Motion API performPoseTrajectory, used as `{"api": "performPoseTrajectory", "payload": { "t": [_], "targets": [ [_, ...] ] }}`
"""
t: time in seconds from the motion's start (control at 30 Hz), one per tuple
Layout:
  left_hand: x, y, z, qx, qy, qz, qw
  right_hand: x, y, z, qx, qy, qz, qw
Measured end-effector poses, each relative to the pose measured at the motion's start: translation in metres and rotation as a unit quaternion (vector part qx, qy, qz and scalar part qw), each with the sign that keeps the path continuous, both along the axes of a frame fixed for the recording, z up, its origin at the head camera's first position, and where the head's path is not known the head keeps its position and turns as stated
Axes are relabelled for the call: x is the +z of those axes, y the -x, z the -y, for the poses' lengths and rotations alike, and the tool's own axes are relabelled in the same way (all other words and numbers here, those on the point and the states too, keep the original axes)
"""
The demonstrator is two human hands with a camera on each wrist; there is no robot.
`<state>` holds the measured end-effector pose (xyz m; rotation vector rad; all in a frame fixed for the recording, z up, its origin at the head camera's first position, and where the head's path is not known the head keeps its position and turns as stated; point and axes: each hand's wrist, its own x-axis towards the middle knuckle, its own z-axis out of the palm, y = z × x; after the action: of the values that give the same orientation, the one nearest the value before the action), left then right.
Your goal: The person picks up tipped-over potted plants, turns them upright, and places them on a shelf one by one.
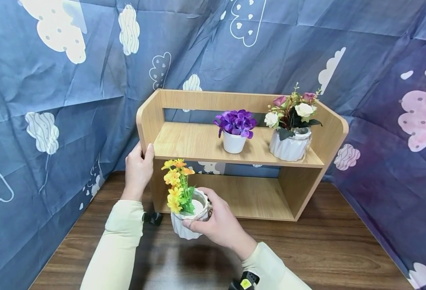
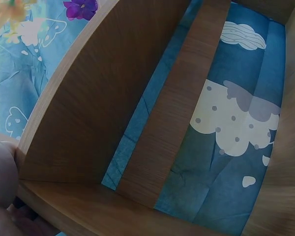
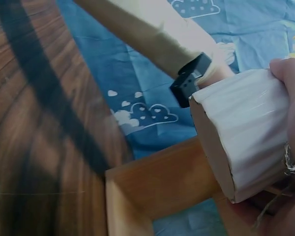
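Note:
My right hand (image 1: pixel 223 221) grips a white ribbed flowerpot (image 1: pixel 184 228) by its rim and side, thumb in front. Yellow and orange artificial flowers (image 1: pixel 175 189) with green leaves stand at the pot's left side. The pot is held off the table, before the left end of a wooden shelf (image 1: pixel 205 139). Seen from the right wrist, the pot (image 3: pixel 248 130) shows its flat brown underside and a bit of twine. My left hand (image 1: pixel 139 171) holds the shelf's left side panel, thumb at the front edge; its other fingers are partly hidden.
On the upper board stand a white pot with purple flowers (image 1: pixel 235 125) and, at the right end, a ribbed pot with white and mauve roses (image 1: pixel 290 143). The shelf rests on a dark wooden table (image 1: pixel 325 241). Blue cloud-patterned cloth (image 1: pixel 213 52) hangs behind and at both sides.

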<state>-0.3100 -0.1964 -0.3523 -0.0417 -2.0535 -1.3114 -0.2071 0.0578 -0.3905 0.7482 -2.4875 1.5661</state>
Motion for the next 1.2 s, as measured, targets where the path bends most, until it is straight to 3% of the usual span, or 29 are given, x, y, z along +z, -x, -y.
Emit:
{"api": "performPoseTrajectory", "payload": {
  "t": [0.47,0.77,1.2],
  "targets": [
    [-0.001,0.001,0.002,-0.001,-0.003,0.005,1.0000,0.039,0.015,0.010,-0.012,-0.001,0.007,1.000],
    [0.000,0.004,0.001,0.001,-0.003,0.001,1.0000,0.065,0.024,0.009,-0.027,0.025,-0.011,0.999],
    [-0.003,0.004,0.000,0.003,-0.005,0.001,1.0000,0.088,0.038,0.010,-0.054,0.029,-0.035,0.998]
  ]
}}
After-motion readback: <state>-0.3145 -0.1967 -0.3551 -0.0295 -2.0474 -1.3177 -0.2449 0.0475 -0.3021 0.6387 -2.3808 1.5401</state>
